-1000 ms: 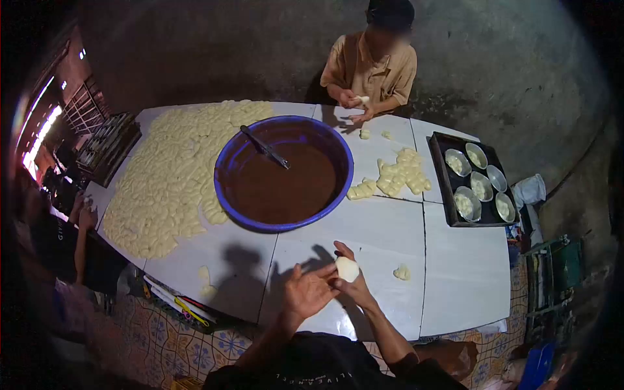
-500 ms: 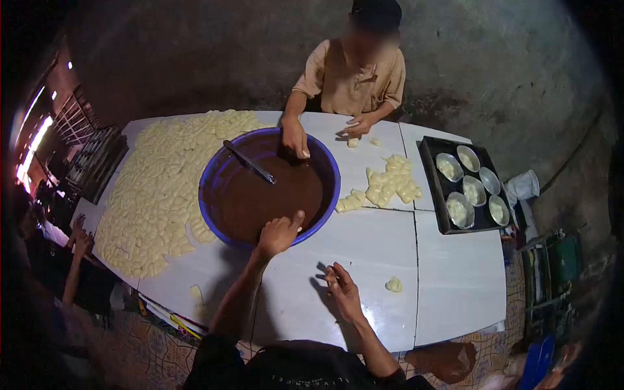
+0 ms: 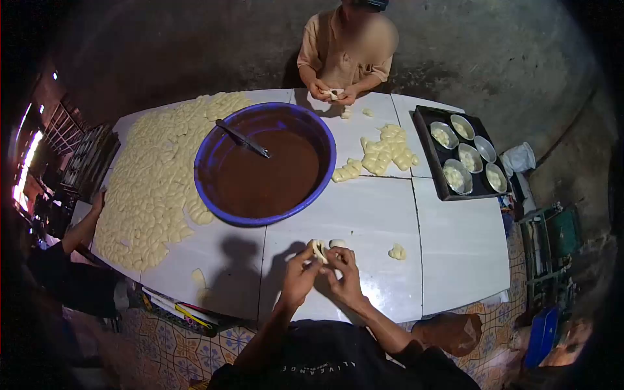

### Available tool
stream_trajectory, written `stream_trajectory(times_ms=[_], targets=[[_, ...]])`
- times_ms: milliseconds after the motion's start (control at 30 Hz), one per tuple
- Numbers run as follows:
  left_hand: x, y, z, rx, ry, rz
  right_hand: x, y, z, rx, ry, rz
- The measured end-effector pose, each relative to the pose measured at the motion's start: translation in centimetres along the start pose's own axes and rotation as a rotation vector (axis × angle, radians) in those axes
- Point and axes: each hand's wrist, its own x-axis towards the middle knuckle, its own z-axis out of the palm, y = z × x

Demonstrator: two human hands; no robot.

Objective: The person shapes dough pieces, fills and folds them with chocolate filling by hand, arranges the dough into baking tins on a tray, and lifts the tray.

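In front of me, near the table's front edge, my left hand (image 3: 299, 276) grips a small pale dough piece (image 3: 317, 249) folded around a dark filling. My right hand (image 3: 346, 276) meets it from the other side, its fingers bent and closed at the dough's edge. Just past my right fingertips is a second pale dough lump (image 3: 337, 244); whether it is touched cannot be made out. Another dough lump (image 3: 397, 251) lies on the white table to the right. Beyond my hands stands a blue basin (image 3: 265, 221) of brown filling (image 3: 270, 175), a metal utensil (image 3: 242, 138) leaning inside.
Many dough pieces (image 3: 153, 188) cover the table's left side. A smaller dough cluster (image 3: 388, 151) lies right of the basin. A black tray (image 3: 448, 192) with several round tins sits far right. Across the table, a person (image 3: 344, 58) holds filled dough; another person's arm (image 3: 88, 224) reaches in at left.
My left hand has left the basin's rim and joined my right hand over the dough. The person opposite has withdrawn a hand from the basin and now holds dough. The view has shifted slightly.
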Motion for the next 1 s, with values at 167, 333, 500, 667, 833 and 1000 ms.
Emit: stream_trajectory(times_ms=[167,333,500,667,833,1000], targets=[[-2.4,0.1,0.3,0.556,-0.01,0.373,0.0,0.1,-2.7,0.189,-0.116,-0.035],[-2.9,-0.7,0.9,0.282,-0.004,0.305,-0.7,-0.3,-2.7,0.404,0.017,0.06],[-2.7,-2.9,1.1,0.177,0.123,0.048,-2.9,-0.1,-2.4,0.271,-0.108,0.158],[-2.4,-5.0,0.1,0.402,0.035,0.248,-3.8,-0.1,-1.8,0.326,-0.037,0.353],[-4.0,-2.5,-0.3,0.003,-0.175,0.307,-2.8,1.1,-3.7,0.803,-0.532,0.72],[-3.5,-4.7,-3.4,0.195,0.354,0.465,2.1,5.9,-3.7,0.176,0.028,0.438]])
